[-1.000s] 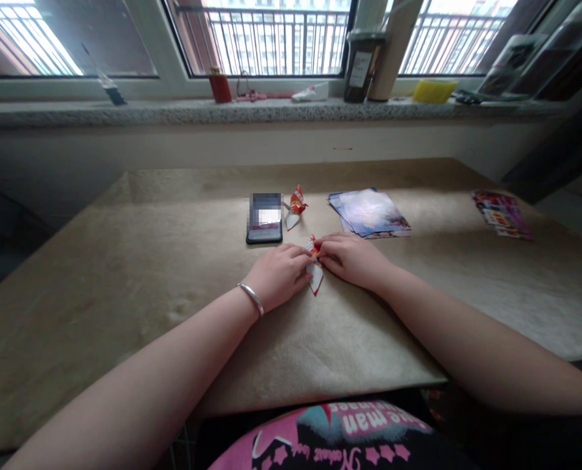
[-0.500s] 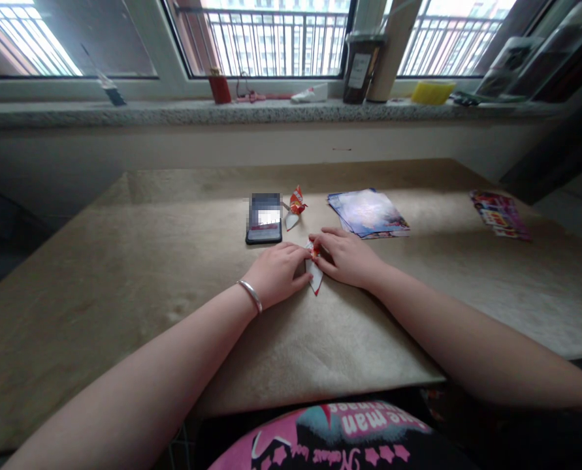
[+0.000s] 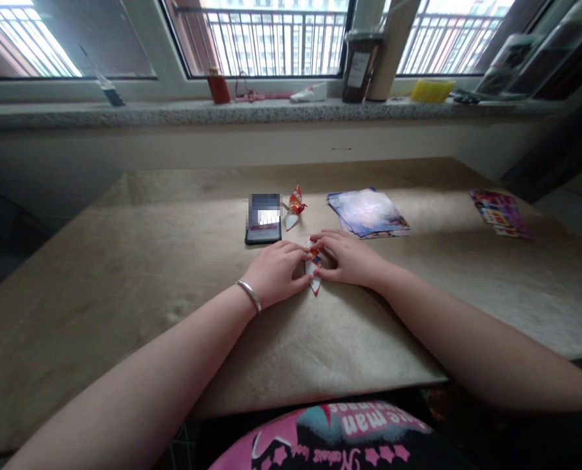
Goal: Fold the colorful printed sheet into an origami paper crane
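Both my hands rest on the tan table and meet over a small folded piece of red and white paper. My left hand, with a silver bracelet at the wrist, pinches its left edge with curled fingers. On the other edge, my right hand presses down with its fingertips. Most of the paper is hidden between the hands; only a white tip and a red top show.
A dark phone lies just beyond my hands, with a folded red paper figure beside it. A stack of coloured sheets lies to the right, another sheet far right. The windowsill holds a red cup, a jar and other items.
My right hand has shifted slightly along the paper's right edge, its fingers opening and pressing again. The left hand has stayed where it was.
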`<state>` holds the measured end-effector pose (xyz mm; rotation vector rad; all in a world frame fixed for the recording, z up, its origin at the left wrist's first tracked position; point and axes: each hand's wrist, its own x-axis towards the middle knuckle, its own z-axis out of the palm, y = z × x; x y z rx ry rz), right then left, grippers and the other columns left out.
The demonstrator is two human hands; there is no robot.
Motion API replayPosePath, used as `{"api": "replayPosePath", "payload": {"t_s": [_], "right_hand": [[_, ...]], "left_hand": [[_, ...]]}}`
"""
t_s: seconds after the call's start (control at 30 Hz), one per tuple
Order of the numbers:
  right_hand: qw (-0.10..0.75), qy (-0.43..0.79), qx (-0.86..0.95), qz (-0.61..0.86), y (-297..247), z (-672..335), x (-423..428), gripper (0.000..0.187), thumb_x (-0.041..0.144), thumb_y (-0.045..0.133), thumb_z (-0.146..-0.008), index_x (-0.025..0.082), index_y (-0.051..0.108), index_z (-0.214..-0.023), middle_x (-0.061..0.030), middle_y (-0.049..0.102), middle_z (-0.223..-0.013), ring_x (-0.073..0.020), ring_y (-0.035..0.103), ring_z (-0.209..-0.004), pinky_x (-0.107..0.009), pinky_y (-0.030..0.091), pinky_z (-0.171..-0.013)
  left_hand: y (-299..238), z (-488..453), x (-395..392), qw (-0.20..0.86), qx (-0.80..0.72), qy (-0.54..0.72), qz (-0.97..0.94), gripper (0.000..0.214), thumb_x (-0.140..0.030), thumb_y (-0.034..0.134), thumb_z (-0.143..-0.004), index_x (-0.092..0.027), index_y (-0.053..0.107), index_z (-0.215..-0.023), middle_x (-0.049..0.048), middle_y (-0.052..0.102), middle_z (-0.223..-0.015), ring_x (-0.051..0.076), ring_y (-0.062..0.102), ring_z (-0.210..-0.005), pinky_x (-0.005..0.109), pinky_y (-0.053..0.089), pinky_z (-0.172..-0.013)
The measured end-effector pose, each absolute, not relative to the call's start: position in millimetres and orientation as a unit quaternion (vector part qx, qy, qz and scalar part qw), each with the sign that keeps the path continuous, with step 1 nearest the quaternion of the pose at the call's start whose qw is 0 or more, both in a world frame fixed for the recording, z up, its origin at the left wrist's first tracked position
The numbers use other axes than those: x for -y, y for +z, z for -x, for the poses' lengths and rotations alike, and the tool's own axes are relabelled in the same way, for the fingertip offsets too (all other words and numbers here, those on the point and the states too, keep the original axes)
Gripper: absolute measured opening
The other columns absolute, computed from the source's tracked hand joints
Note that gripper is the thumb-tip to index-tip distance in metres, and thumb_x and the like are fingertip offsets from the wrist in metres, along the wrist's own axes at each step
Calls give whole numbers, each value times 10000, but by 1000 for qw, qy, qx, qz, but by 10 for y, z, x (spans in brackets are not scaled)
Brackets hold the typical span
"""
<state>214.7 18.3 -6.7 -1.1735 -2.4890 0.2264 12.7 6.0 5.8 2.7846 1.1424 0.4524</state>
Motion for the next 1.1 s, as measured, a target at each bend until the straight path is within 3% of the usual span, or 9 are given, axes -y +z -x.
{"api": "replayPosePath", "payload": {"t_s": [0.57,0.67,0.83,0.97,1.1], "right_hand": [[159,102,898,397,-28,-2210,-83,721,541,695,-627,141,516,-1200,-163,457,-1364,-312,378,-1290,-463,315,-1067],[176,107,910,360,-9,-2237,-95,649,497,713,-641,170,542,-1175,-144,500,-1317,-278,436,-1241,-437,357,-1033],[177,88,927,319,67,-2268,-119,325,437,640,-765,207,648,-994,-78,621,-1139,-216,562,-1046,-365,449,-901],[156,59,943,288,93,-2285,-139,233,388,576,-834,214,690,-941,-44,685,-989,-194,586,-945,-330,463,-840],[151,39,948,276,85,-2299,-156,196,285,544,-861,216,698,-962,-31,695,-1007,-184,591,-938,-315,463,-845]], "left_hand": [[84,-105,-27,70,-378,122,-915,550,-555,597,-732,-174,570,-1128,89,590,-1163,257,506,-1113,406,394,-982],[82,-85,-41,74,-369,126,-918,461,-461,600,-765,-172,571,-1123,79,597,-1165,239,510,-1117,389,393,-993],[47,-38,-100,79,-347,140,-924,241,-304,565,-812,-186,595,-1019,57,626,-1128,206,543,-1088,350,429,-961],[20,-37,-121,62,-330,154,-929,153,-258,536,-827,-190,608,-944,56,639,-1107,201,559,-1076,354,444,-949],[25,-60,-111,45,-323,155,-933,147,-243,512,-839,-186,606,-937,67,642,-1089,197,568,-1059,355,460,-929]]}}
